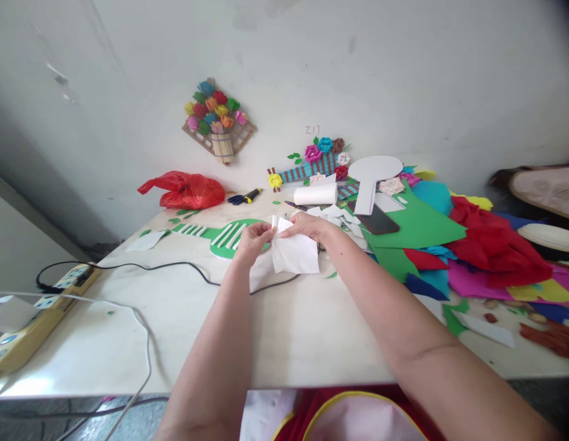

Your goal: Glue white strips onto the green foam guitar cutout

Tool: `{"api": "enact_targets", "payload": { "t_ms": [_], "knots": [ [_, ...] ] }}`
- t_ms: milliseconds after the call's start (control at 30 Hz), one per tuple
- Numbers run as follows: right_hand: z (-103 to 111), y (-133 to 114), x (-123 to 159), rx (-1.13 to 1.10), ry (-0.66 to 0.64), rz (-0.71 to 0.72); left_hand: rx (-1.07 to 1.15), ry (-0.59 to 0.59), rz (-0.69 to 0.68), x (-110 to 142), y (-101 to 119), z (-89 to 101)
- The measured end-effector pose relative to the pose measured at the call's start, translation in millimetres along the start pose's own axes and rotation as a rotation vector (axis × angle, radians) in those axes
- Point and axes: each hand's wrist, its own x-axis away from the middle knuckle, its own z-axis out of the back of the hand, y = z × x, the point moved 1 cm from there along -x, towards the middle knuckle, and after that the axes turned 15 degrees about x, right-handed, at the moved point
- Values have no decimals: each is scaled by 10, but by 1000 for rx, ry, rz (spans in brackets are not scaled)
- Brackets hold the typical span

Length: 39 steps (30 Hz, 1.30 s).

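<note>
A piece of white paper [297,254] is held up above the table between my two hands. My left hand [254,239] pinches its upper left edge, where a narrow strip looks folded. My right hand [307,225] grips the top of the same paper, fingers closed together. Just left of my left hand lies a green guitar-shaped cutout [211,236] with white strips laid across its neck and body. Behind my hands is a white paper roll [315,194], with white paper scraps [342,215] to its right.
Black-and-yellow pliers or scissors [244,197] and a red plastic bag [185,190] lie at the back left. A power strip [45,312] with cables [149,266] runs along the left edge. Coloured paper and cloth [490,239], a white cutout [375,168] and a dark phone [376,219] cover the right.
</note>
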Motion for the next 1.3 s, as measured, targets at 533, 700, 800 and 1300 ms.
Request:
{"api": "enact_targets", "payload": {
  "t_ms": [533,700,800,1300],
  "knots": [
    [-69,59,-73,-77,-5,57,-157,55,-1,-7,-2,-38],
    [-54,83,-84,-110,-17,48,-67,92,47,7,19,-69],
    [-30,79,-74,-104,-12,24,13,104,82,14,26,-65],
    [-105,35,-42,133,108,32,66,200,32,-44,-76,-44]
  ]
}}
